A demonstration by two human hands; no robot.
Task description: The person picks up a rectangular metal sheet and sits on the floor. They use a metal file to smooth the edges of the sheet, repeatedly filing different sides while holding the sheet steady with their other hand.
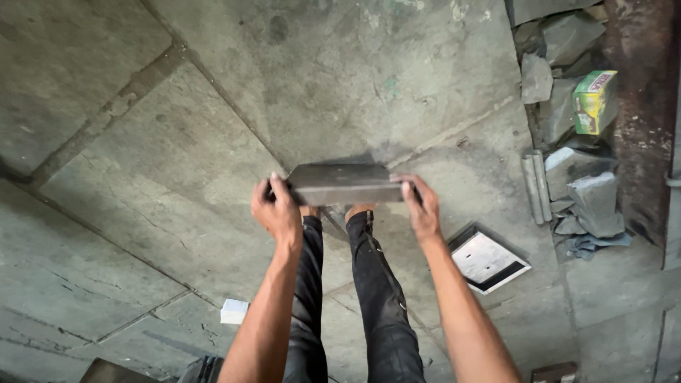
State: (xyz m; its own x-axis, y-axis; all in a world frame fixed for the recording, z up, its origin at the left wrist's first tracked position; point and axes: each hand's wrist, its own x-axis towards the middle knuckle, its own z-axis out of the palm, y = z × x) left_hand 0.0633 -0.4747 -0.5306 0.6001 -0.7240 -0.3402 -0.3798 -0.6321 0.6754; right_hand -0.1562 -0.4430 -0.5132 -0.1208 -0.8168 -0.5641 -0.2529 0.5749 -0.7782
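Note:
I hold a flat grey rectangular stone block (345,184) level in front of me, above my feet. My left hand (277,210) grips its left end and my right hand (421,206) grips its right end, fingers curled over the edges. My legs in dark trousers (376,291) stand below on the stone-slab floor (177,163). The block hides most of my feet.
A square metal tray (488,261) lies on the floor at my right. Broken stone pieces (582,191) and a green-yellow carton (594,101) are heaped at the right by a rusty wall. A small white block (234,311) lies at lower left.

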